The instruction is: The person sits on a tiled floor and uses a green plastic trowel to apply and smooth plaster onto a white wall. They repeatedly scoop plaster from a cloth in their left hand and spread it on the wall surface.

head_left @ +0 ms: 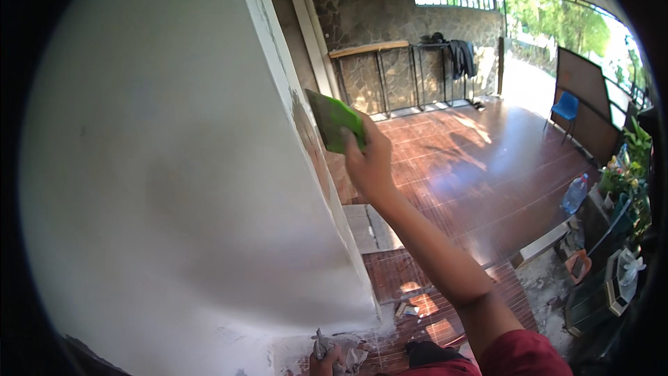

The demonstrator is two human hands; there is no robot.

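My right hand is closed round a green putty scraper. Its flat, grey-smeared blade is held up at the narrow edge of the white wall. Along that edge runs a rough brown and grey patch where the white coat is lacking. Low in the picture, by the wall's foot, my left hand is closed on a crumpled grey thing smeared with pale paste. Its exact kind does not show, and the lower part of this hand is cut off by the picture's edge.
Brown tiled floor stretches right of the wall. A metal rack with dark clothes stands at the stone wall. At right are a blue chair, a large clear bottle, and potted plants. Small debris lies near my feet.
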